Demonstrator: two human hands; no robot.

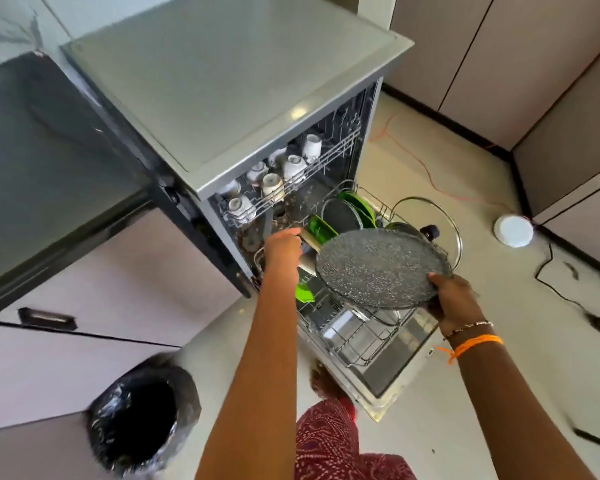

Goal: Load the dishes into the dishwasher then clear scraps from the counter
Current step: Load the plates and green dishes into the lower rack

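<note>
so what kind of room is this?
A home kitchen, most likely: an open dishwasher with white cups on its upper rack, a speckled pan held over the lower rack, cabinets around.

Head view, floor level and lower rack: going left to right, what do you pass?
Bin lined with a black bag → left hand → speckled grey pan held over the lower rack → right hand → round white object on the floor.
</note>
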